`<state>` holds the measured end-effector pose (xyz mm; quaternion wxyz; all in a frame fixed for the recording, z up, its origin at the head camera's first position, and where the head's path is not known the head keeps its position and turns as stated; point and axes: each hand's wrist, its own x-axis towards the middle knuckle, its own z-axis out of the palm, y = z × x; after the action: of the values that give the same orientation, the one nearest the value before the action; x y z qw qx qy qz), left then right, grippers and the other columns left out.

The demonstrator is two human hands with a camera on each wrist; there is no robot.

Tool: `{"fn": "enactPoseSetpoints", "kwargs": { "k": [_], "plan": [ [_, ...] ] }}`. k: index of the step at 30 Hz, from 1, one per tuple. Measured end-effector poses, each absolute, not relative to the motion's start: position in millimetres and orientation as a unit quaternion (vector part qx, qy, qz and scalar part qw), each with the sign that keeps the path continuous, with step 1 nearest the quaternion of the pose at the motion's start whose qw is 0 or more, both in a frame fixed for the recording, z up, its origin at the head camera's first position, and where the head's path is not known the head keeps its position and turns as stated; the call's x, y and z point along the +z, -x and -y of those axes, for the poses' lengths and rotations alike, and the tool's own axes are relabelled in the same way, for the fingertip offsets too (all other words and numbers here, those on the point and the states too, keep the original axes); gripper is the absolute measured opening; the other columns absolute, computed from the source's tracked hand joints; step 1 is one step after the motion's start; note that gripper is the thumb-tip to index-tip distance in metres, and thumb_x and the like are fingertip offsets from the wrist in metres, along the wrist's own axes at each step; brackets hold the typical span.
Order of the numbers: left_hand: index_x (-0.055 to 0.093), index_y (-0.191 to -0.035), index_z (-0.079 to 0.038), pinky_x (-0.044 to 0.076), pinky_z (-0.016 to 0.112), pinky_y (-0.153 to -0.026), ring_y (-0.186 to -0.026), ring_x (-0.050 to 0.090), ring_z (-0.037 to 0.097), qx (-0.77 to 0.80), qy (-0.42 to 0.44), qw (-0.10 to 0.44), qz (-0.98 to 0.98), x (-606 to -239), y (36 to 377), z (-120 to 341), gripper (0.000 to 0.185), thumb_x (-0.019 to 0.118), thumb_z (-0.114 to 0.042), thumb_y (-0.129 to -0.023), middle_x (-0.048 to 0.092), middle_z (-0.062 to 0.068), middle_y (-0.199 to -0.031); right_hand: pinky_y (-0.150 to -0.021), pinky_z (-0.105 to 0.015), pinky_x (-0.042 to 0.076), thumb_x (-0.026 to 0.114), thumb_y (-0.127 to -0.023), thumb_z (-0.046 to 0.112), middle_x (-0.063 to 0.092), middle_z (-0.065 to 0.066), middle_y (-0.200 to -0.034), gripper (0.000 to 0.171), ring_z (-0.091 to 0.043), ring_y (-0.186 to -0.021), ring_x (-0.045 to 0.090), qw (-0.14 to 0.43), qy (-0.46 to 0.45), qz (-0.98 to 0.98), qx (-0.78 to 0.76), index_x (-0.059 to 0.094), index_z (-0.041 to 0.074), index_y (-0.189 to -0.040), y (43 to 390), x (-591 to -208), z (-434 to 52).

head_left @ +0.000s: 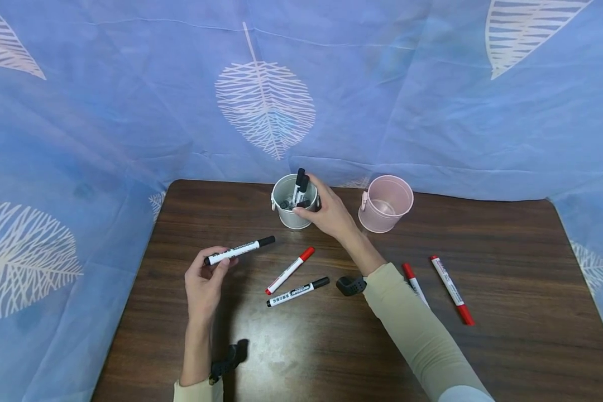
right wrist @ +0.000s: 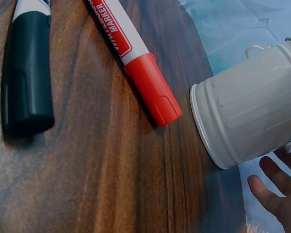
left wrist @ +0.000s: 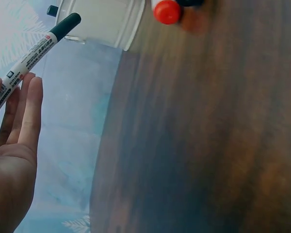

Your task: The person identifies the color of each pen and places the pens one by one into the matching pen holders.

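In the head view my left hand (head_left: 204, 285) pinches a black-capped whiteboard marker (head_left: 238, 250) between thumb and fingers, held up left of the loose markers. The marker's dark cap (left wrist: 66, 26) points away from the palm in the left wrist view. At the small white bucket (head_left: 295, 219), my right hand (head_left: 331, 209) has its thumb at the front rim and its fingers by the right side. Black-capped markers (head_left: 301, 187) stand inside that bucket, two sticking up above the rim. Spread fingers (right wrist: 266, 191) show beside the bucket's handle in the right wrist view.
A pink bucket (head_left: 387, 204) stands right of the white one. Between my arms lie a red-capped marker (head_left: 290, 271) and a black-capped marker (head_left: 298, 292). Two more red markers, one partly under my right sleeve (head_left: 416, 285), the other (head_left: 452, 290) farther right, lie on the brown table (head_left: 522, 251).
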<state>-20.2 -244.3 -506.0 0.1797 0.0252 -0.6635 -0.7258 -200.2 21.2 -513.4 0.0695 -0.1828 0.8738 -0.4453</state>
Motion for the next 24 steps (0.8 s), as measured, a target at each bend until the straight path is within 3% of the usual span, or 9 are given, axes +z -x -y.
{"fn": "enactPoseSetpoints", "kwargs": {
  "k": [13,24],
  "plan": [
    [0.058,-0.113,0.016,0.057,0.039,-0.081,-0.088,0.072,0.026,-0.732,-0.009,0.173,0.659,-491.7,42.5,241.0,0.023,0.064,0.006,-0.092,0.064,0.015,-0.104,-0.112,-0.051,0.033,0.073,-0.087,0.050,0.035,-0.005,-0.158,0.087,-0.025,-0.144,0.034,0.078,0.173,-0.873,-0.449,0.024,0.034,-0.157,199.9,-515.2,-19.7],
    [0.057,-0.113,0.018,0.057,0.035,-0.079,-0.085,0.071,0.024,-0.738,0.013,0.182,0.649,-482.8,56.1,238.4,0.023,0.062,0.010,-0.092,0.065,0.017,-0.104,-0.112,-0.052,0.033,0.073,-0.087,0.049,0.033,-0.003,-0.159,0.087,-0.025,-0.144,0.033,0.080,0.172,-0.871,-0.453,0.023,0.035,-0.157,199.8,-513.9,-19.9]
  ]
}}
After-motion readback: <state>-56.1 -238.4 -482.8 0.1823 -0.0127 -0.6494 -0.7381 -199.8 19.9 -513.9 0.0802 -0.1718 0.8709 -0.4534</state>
